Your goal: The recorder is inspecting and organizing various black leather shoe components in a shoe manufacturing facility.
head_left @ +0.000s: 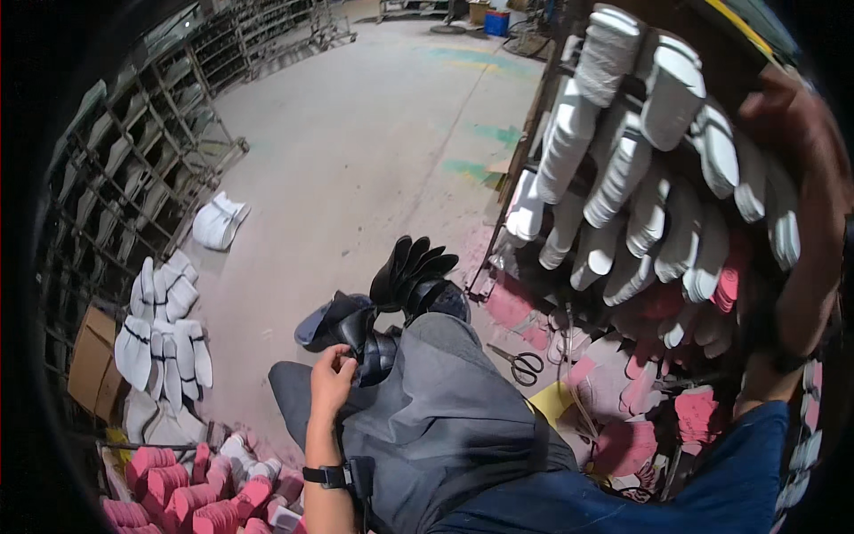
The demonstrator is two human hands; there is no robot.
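Note:
My left hand (331,383) is over the left edge of the grey apron on my lap. Its fingers are curled and pinched beside shiny black curved pieces (377,354); what lies between the fingertips is hidden. Just beyond my knees, a fan of black insole-shaped pieces (411,267) stands up. My right hand (781,102) is raised at the far upper right beside the rack, smeared by motion, so its fingers and anything in them are unclear. Nearest to it hang stacked bundles of white insoles (673,89), some tied with dark bands.
Black-handled scissors (525,367) lie on the floor right of my knees, near pink insoles (627,448). Pink stacks (191,498) fill the lower left. White bundles (165,347) and a cardboard box (96,365) sit left, below a wheeled rack (142,147). A blue crate (496,23) stands far off.

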